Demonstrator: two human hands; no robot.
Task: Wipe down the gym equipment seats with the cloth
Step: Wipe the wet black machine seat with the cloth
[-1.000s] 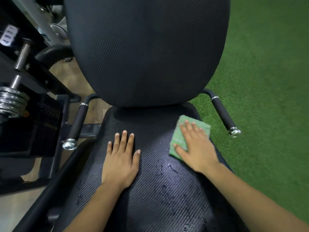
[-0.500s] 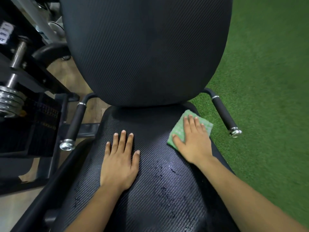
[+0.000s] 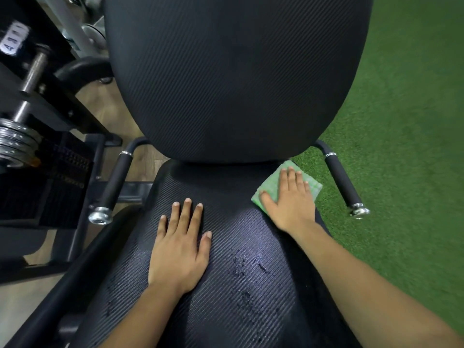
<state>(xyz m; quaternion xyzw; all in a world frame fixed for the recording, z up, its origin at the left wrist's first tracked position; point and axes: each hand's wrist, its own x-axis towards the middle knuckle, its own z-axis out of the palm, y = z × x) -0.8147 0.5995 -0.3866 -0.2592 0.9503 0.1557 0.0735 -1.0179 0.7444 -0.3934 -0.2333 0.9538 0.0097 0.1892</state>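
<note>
The right hand [image 3: 288, 199], fingers flat, presses the cloth [image 3: 310, 183] at the seat's [image 3: 226, 222] far right corner; unwiped droplets [image 3: 251, 275] lie nearer, leftward.

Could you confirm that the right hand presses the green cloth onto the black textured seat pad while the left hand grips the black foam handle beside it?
Not quite: the left hand grips nothing. In the head view it lies flat on the black textured seat pad, apart from the black foam handle. The right hand does press the green cloth onto that pad.
</note>
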